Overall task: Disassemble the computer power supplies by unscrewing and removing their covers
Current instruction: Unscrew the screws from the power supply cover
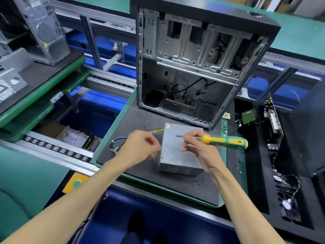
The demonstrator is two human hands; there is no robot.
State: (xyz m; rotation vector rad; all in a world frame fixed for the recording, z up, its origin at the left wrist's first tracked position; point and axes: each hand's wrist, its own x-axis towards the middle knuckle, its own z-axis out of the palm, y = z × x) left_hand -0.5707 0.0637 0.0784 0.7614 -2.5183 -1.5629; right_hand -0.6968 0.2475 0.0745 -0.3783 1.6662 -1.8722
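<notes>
Power supply (181, 152), a grey metal box, lying flat on the dark surface (133, 120), just in front of the open case (193, 67). Right hand (198, 147) above the supply, fingers pinching the shaft of a green-and-yellow screwdriver (225, 142), tip pointing left over the supply's top. Left hand (140, 147) at the supply's left edge, fingers curled; whether they hold anything cannot be told. Wire bundle (119, 145) to the supply's left. Loose screws (197, 182) just before its front right corner.
</notes>
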